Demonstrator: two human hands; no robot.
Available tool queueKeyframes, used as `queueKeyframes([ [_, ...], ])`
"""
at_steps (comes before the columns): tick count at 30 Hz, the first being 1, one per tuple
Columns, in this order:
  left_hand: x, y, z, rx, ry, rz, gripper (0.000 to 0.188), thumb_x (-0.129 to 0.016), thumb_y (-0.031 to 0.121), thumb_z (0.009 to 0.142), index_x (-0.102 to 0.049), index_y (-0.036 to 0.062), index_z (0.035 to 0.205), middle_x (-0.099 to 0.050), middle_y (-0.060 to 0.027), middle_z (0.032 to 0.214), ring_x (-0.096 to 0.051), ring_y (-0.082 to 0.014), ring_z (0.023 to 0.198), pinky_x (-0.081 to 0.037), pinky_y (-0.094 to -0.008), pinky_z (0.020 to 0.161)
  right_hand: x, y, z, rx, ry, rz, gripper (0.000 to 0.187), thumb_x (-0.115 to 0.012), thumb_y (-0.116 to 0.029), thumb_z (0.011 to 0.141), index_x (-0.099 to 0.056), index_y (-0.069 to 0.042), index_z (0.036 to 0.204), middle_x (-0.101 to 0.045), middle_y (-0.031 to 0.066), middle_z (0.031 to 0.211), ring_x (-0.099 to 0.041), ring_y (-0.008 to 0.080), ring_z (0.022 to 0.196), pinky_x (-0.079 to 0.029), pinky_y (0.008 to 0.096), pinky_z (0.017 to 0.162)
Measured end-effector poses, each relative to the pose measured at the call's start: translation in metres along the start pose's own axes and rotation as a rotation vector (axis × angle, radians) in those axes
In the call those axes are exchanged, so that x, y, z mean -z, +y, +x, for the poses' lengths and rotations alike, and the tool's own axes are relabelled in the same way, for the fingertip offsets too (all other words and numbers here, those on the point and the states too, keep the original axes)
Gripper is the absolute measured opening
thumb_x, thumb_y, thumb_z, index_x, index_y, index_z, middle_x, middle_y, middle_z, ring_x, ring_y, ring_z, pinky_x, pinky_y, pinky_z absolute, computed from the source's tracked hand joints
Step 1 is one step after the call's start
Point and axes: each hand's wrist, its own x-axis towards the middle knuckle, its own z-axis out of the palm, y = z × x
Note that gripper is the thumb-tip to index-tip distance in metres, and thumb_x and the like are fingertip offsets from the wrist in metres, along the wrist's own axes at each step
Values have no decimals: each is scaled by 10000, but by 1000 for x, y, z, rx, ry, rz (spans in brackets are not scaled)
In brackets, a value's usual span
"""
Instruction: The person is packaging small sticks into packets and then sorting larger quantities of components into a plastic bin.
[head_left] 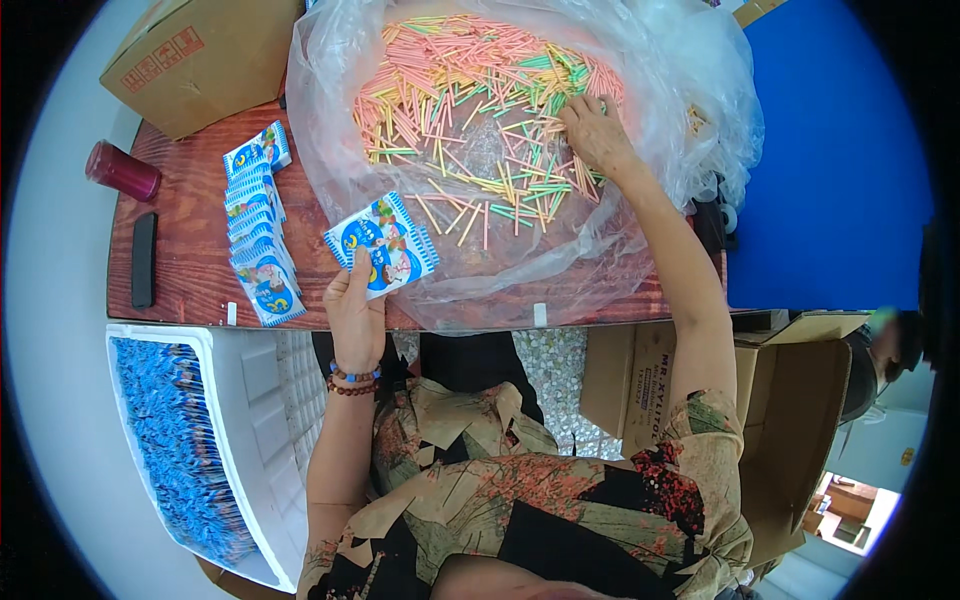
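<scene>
My left hand (355,305) is closed on a couple of blue-and-white packets (385,245), pinching them between thumb and fingers above the table's front edge. They overlap, fanned slightly apart. At the right of a large clear plastic sheet (330,120), my right hand (597,135) reaches into a heap of pastel candy sticks (460,55). Its fingers curl down among the pink, green and yellow sticks; how many they grip is hidden. A row of similar blue-and-white packets (262,225) lies overlapping on the table, left of the sheet.
On the reddish wooden table (190,200) are a dark red cup (123,172) lying tilted, a black oblong object (144,260) and a cardboard box (200,65). A white foam box (215,400) full of blue packets stands below left. An open carton (790,430) is below right.
</scene>
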Motion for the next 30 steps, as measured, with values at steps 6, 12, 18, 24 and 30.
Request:
queueKeyframes([
  [6, -3, -1, 0, 29, 8, -6, 206, -567, 184, 962, -654, -1, 988, -686, -76, 1014, -662, -124, 886, -543, -283, 794, -23, 12, -9, -178, 58, 290, 209, -490, -163, 923, -540, -45, 1088, -573, 105, 1061, -506, 277, 1088, -277, 443, 1001],
  [12, 0, 0, 0, 23, 3, -7, 202, -569, 185, 961, -653, 4, 989, -685, -75, 1019, -660, -125, 893, -541, -292, 803, -7, 15, -1, -417, 132, 852, 252, -482, -204, 975, -509, 8, 1108, -637, 116, 978, -559, 234, 1001, -332, 375, 973],
  [18, -4, 0, 0, 5, 3, -14, 195, -573, 179, 958, -652, 4, 997, -685, -75, 1016, -660, -125, 892, -542, -291, 805, 1, 6, 5, -528, 324, 1287, 236, -463, -196, 994, -524, 20, 1066, -657, 84, 991, -583, 187, 991, -415, 323, 916],
  [24, -2, 1, -1, 5, 34, -23, 182, -587, 169, 949, -652, 7, 1001, -684, -74, 1012, -657, -121, 890, -538, -292, 812, 40, -72, 26, -540, 431, 2058, 127, -437, -96, 992, -514, 1, 1016, -629, 74, 917, -612, 211, 957, -457, 359, 929],
  [30, -5, -2, 1, 20, 23, -72, 182, -593, 171, 946, -654, 8, 1000, -682, -64, 1003, -653, -117, 888, -537, -289, 812, 15, -131, 29, -449, 319, 1765, 250, -524, -49, 930, -502, -74, 1178, -590, 38, 936, -591, 111, 899, -459, 225, 720],
])
